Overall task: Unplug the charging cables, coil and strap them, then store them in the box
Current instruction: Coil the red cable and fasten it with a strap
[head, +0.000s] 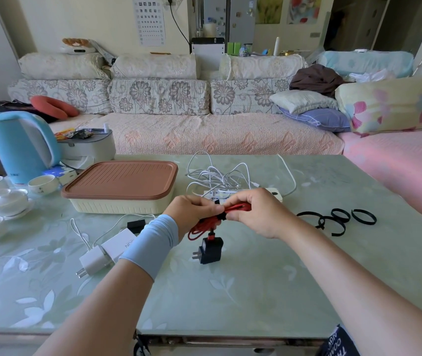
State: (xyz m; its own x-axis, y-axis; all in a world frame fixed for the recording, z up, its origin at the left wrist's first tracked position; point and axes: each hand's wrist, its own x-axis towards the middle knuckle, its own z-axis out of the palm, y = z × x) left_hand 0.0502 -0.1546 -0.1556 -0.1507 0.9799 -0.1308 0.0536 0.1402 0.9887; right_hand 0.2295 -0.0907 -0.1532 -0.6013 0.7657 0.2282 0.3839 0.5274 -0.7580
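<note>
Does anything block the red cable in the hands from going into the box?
The brown lid sits closed on the box, left of the red cable gripped by the left hand and right hand. Nothing else intervenes.

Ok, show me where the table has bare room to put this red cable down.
Biggest bare patch: the near table edge, in front of the black plug and right of the white charger. Also the far right corner behind the black straps. Crowded: the left by the kettle, cups and box, the middle with white cables.

Home living room: floral sofa [158, 98], kettle [20, 147], teacups [42, 184].
</note>
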